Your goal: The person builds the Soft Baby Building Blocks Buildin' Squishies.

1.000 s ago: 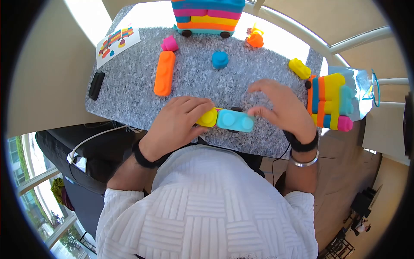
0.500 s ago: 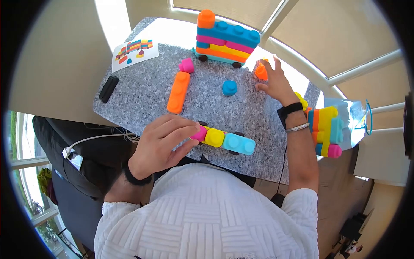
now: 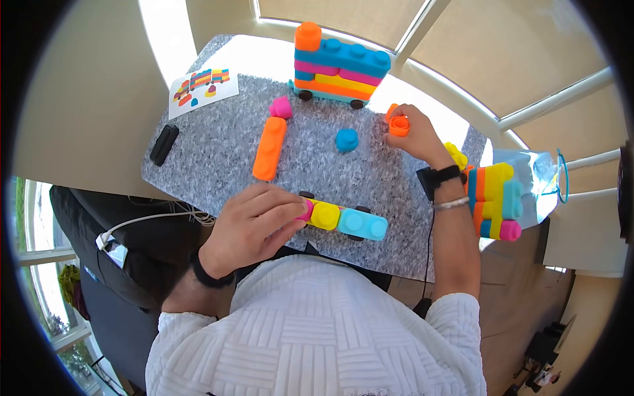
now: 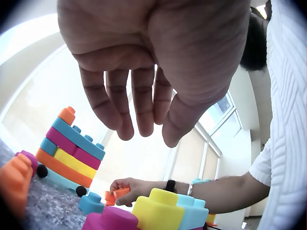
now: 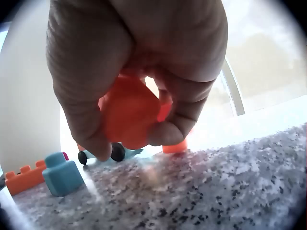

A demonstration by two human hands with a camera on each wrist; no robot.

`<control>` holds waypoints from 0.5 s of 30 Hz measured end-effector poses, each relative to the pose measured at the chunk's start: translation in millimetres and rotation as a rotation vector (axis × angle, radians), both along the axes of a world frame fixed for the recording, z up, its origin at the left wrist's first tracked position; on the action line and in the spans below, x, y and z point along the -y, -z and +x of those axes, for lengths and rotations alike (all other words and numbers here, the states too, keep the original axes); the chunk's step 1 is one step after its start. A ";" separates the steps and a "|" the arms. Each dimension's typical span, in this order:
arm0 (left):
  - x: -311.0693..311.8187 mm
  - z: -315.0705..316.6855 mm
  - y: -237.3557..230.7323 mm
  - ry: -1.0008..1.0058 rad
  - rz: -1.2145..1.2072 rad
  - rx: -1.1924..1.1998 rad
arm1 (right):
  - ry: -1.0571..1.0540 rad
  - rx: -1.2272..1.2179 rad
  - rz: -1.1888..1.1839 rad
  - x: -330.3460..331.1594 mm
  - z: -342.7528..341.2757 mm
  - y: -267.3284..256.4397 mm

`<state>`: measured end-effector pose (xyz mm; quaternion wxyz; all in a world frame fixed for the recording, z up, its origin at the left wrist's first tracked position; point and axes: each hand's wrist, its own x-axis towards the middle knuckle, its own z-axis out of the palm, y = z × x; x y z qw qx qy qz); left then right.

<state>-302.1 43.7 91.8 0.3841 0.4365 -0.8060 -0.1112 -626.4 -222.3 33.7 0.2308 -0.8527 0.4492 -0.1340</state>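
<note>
My right hand pinches a small orange block between thumb and fingers, close over the speckled tabletop. Another orange block sits just behind it. My left hand hovers by the left end of a low wheeled toy car, its fingers loosely bent with nothing between them in the left wrist view. Along that car's top run a pink block, a yellow block and a light blue block. A blue block stands between the car and the right hand.
At the back stands a tall wheeled block stack. A long orange block and a pink block lie left of centre. Farther left are a picture sheet and a black case. Another block build sits at the right edge.
From beside the toy car, my right hand has reached out to the back right and taken hold of a small orange block. My left hand has slid left off the yellow block.
</note>
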 end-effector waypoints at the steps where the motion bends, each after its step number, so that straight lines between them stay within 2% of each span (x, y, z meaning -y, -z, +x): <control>1: 0.1 0.1 0.7 0.001 0.008 -0.001 | 0.001 -0.001 0.008 -12.7 0.3 -11.7; 3: 2.6 -1.0 2.0 -0.002 0.009 -0.008 | 0.068 0.254 0.101 -42.4 3.0 -37.6; 7: 11.3 -8.1 -1.8 0.036 -0.013 0.007 | 0.012 0.280 0.023 -90.2 3.6 -70.3; 9: 12.1 -17.1 -7.6 0.011 0.008 -0.096 | -0.277 0.468 -0.011 -118.0 8.3 -85.9; 10: 12.9 -23.4 -7.5 0.010 0.016 -0.094 | -0.276 0.472 -0.004 -131.3 12.5 -90.3; 12: 14.8 -34.9 -7.0 0.076 0.081 -0.317 | -0.484 0.568 0.043 -158.8 21.0 -93.8; 15: 16.8 -43.6 0.5 0.205 0.064 -0.197 | -0.527 0.552 0.171 -186.2 26.4 -91.3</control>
